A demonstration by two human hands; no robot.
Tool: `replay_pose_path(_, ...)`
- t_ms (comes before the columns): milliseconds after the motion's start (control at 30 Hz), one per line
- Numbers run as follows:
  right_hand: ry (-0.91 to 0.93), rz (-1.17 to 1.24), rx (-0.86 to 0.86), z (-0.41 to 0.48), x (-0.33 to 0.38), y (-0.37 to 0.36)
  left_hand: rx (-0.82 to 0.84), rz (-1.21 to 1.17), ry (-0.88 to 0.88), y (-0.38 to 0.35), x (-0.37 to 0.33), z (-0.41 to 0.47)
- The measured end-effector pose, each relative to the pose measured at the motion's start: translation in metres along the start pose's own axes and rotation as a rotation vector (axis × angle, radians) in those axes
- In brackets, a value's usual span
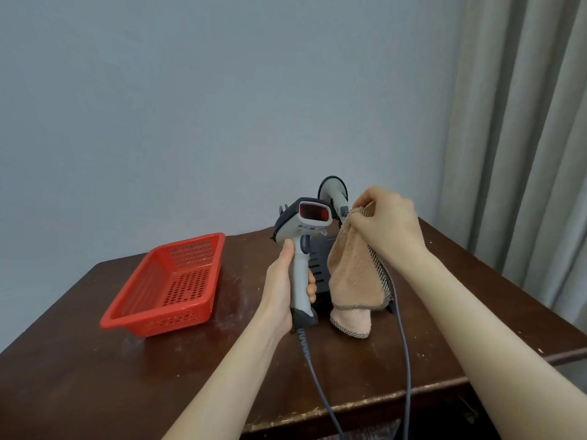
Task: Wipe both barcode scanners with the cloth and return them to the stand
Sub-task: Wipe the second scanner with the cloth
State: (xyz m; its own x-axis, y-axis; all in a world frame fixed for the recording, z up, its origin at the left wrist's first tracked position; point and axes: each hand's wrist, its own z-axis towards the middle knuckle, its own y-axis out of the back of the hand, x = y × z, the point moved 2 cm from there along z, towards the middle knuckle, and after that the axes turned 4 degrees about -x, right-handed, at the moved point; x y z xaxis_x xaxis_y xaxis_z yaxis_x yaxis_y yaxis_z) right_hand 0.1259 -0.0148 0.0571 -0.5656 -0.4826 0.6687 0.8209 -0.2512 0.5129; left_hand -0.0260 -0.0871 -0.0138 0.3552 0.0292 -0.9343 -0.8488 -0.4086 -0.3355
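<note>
One grey pistol-grip barcode scanner (301, 246) is gripped by the left hand (281, 292); the beige fleecy cloth (352, 274) is pinched by the right hand (386, 223). Wiping appears unfinished; the second scanner (333, 193) is seen on the dark stand (319, 265).

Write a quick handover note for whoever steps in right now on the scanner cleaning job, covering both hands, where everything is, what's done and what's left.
Left hand: gripping the first scanner by its handle, upright above the table, red window toward the camera.
Right hand: pinching the cloth by its top edge; it hangs free beside the scanner, not touching it.
Second scanner: behind, apparently in the dark stand, mostly hidden.
Red basket: on the table to the left, nothing visible inside.
Done: one scanner lifted out, cloth in hand. Whether any wiping has happened cannot be told.
Left: wipe both scanners, return both to the stand.
</note>
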Motion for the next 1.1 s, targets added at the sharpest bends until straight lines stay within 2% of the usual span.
replay_pose_path(100, -0.06, 0.214, -0.077, 0.0, -0.004, 0.003, 0.003, 0.01, -0.012, 0.001, -0.001, 0.001)
replay_pose_path(167, -0.045, 0.299, -0.116, -0.003, -0.002, 0.003, 0.008, 0.01, -0.007, 0.0, 0.0, 0.001)
replay_pose_path(233, 0.019, 0.329, -0.079, -0.006, 0.003, -0.001, 0.013, 0.015, -0.004, -0.001, 0.0, 0.001)
replay_pose_path(367, 0.238, 0.133, 0.039, -0.012, 0.005, -0.01, 0.008, 0.019, -0.01, -0.003, -0.001, 0.0)
replay_pose_path(467, 0.336, -0.054, 0.051, -0.014, 0.005, -0.011, -0.005, 0.048, -0.03, -0.002, -0.003, 0.0)
replay_pose_path(633, 0.315, -0.201, -0.032, -0.016, 0.012, -0.011, -0.012, 0.126, -0.069, -0.004, -0.005, 0.0)
replay_pose_path(900, 0.345, -0.305, 0.093, -0.007, 0.011, -0.008, -0.023, 0.179, -0.112, 0.0, -0.002, 0.0)
replay_pose_path(1000, 0.297, -0.225, 0.16, -0.002, 0.004, -0.005, -0.036, 0.141, -0.094, 0.002, -0.002, 0.0)
replay_pose_path(1100, 0.181, -0.113, 0.108, -0.001, -0.01, -0.004, -0.035, 0.122, -0.095, 0.003, -0.003, 0.002)
